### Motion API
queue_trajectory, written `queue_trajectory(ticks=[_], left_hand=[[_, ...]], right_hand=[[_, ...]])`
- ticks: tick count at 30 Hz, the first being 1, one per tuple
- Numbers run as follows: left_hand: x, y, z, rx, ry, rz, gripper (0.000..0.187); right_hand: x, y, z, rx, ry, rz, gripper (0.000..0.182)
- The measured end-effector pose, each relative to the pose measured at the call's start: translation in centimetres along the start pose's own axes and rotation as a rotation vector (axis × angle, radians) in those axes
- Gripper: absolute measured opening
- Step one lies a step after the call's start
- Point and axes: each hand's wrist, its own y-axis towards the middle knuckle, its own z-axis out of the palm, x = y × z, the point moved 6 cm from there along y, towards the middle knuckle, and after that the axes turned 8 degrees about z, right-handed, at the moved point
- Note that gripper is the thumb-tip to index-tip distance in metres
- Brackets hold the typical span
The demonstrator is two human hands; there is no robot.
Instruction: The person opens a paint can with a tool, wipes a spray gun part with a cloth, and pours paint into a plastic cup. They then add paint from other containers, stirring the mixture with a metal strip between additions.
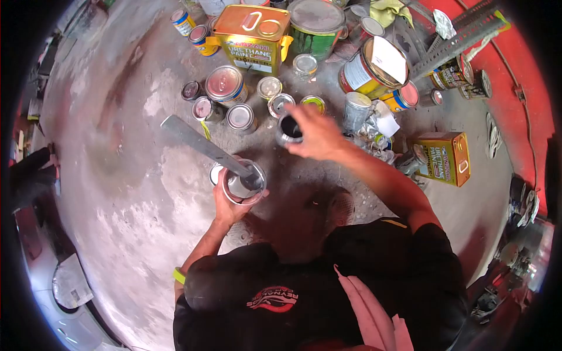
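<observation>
My left hand (pixel 229 209) is wrapped round a clear mixing cup (pixel 239 190) with grey paint inside. A flat grey stirring stick (pixel 199 143) stands tilted in the cup, its upper end leaning up and left. A pale round thing (pixel 215 174), partly hidden, shows just left of the cup. My right hand (pixel 321 136), blurred by motion, grips a small open can (pixel 282 139) with a dark inside, up and right of the cup. Its far fingers are hard to make out. Small paint cans (pixel 240 117) stand on the floor just beyond.
A gold urethane thinner tin (pixel 252 38), a large green can (pixel 316 29) and a yellow can (pixel 372 70) stand at the back. Another thinner tin (pixel 442 158) is at right, beside crumpled wrappings (pixel 377 126). A perforated metal bar (pixel 456 41) juts in at upper right.
</observation>
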Motion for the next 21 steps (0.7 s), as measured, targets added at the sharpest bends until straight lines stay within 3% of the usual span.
queue_trajectory(ticks=[1, 5, 8, 12, 21], left_hand=[[0.1, 0.0, -0.1, -0.011, -0.003, -0.013, 0.09], [0.8, 0.1, 0.3, 0.04, -0.001, -0.083, 0.09], [0.1, 1.4, 1.4, 0.093, -0.021, -0.029, 0.089], [1.8, 3.1, 4.0, 0.038, -0.019, 0.004, 0.085], [4.5, 4.4, 11.0, 0.134, 0.014, -0.09, 0.095]], right_hand=[[0.1, 0.2, -2.4, -0.186, 0.015, -0.109, 0.086], [-2.2, 3.4, -9.0, -0.478, -0.014, 0.045, 0.086], [-3.6, 6.8, -9.2, -0.399, -0.017, 0.097, 0.088], [-5.5, 10.3, -3.9, -0.294, -0.072, 0.096, 0.092], [-8.3, 12.7, 0.5, -0.187, -0.115, 0.231, 0.085]])
